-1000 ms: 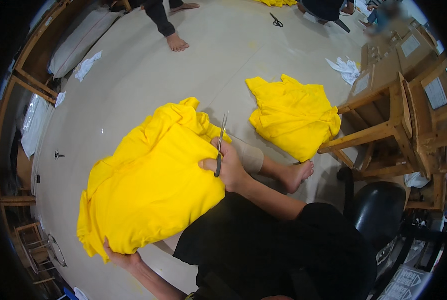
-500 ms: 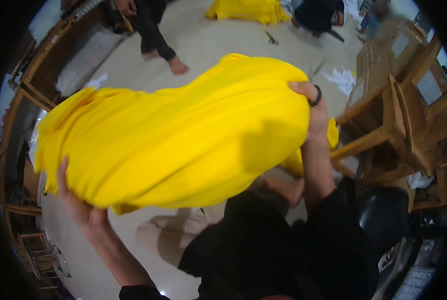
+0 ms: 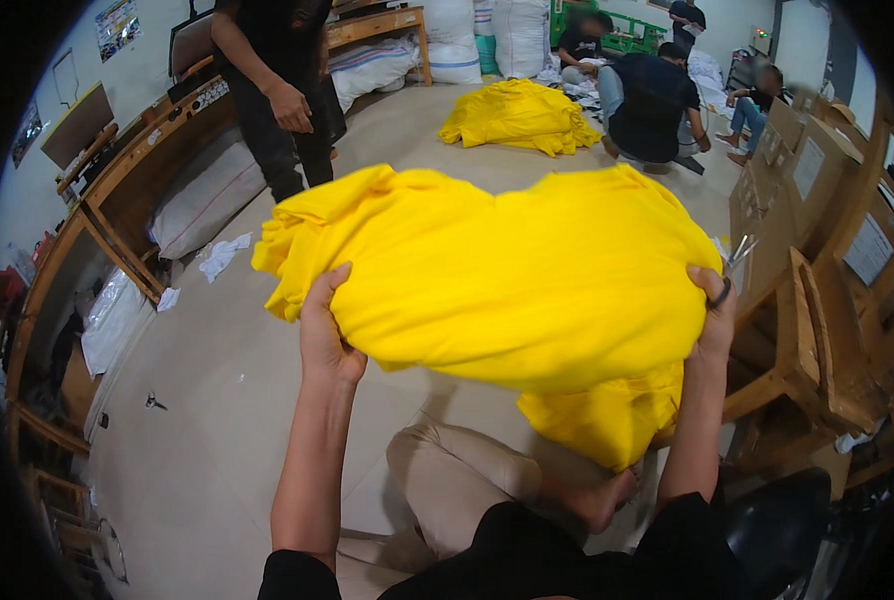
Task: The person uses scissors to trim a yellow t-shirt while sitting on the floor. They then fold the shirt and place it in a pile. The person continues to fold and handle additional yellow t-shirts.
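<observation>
A large bunched bundle of yellow fabric [image 3: 507,280] is stretched between my two hands above my folded legs. My left hand [image 3: 329,325] grips its left lower edge, thumb on top and fingers underneath. My right hand [image 3: 713,315] clasps the right end the same way. A black loop [image 3: 719,292] circles a finger of my right hand, and thin metal blades [image 3: 741,250], like those of scissors, stick out just beyond it. Below the bundle, more yellow fabric [image 3: 607,420] lies on the floor beside my bare foot [image 3: 607,500].
Ahead on the floor lies a yellow fabric pile [image 3: 517,115], with a crouching person [image 3: 657,105] beside it. Another person [image 3: 282,90] stands at the left. Wooden furniture [image 3: 797,350] and cardboard boxes [image 3: 797,160] line the right. A small dark tool [image 3: 155,402] lies on the floor at left.
The view has tilted up, showing more of the room. The yellow bundle now sits farther right in the picture and more level, and my left hand has come inward. Both hands keep their hold.
</observation>
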`<state>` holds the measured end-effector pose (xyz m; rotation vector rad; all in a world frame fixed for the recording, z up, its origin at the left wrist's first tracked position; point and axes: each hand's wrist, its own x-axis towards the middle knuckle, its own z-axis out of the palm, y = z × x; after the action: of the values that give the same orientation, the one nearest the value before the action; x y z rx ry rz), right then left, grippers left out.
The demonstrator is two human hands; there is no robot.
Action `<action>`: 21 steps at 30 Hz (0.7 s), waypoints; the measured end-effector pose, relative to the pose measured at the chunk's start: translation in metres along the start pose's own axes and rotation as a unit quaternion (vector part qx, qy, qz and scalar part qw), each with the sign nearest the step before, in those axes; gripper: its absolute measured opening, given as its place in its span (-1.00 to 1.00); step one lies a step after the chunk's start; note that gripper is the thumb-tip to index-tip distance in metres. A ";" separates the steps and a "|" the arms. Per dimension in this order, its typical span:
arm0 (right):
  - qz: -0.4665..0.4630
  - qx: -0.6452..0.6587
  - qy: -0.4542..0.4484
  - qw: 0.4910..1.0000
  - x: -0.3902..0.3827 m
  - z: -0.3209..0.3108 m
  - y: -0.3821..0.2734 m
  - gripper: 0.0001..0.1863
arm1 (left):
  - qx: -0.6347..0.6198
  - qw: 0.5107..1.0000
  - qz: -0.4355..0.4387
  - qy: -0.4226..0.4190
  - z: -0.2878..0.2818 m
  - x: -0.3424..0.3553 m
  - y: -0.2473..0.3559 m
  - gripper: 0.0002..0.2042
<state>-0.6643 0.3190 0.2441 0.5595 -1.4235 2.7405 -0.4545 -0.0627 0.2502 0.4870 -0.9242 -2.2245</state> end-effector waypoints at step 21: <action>0.074 -0.297 -0.104 0.946 0.253 0.061 0.315 -0.58 | 0.107 0.977 0.180 0.041 -0.141 0.201 -0.040 -0.47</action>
<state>-0.9340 0.0449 0.1058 0.7353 -2.2897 2.1943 -0.5356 -0.2506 0.1093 0.4632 -1.1180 -1.7773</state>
